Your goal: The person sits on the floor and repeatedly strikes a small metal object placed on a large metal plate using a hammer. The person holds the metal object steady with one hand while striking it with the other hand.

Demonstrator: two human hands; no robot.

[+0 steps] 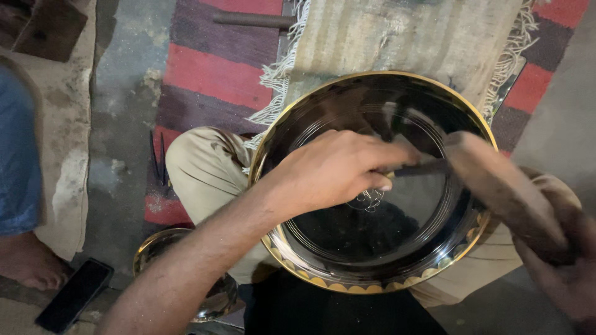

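Clearly, dark brass-rimmed plate (347, 248) bears a faint, perhaps engraved, scratched motif (367, 200).

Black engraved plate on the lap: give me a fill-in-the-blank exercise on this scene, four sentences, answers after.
1. The left hand holds a thin ____ against the black plate.
2. The plate's scalloped rim is coloured ____.
3. The blurred right hand grips a wooden ____.
4. A black phone lies on the floor beside a bare ____.

Missing words: chisel; gold; mallet; foot
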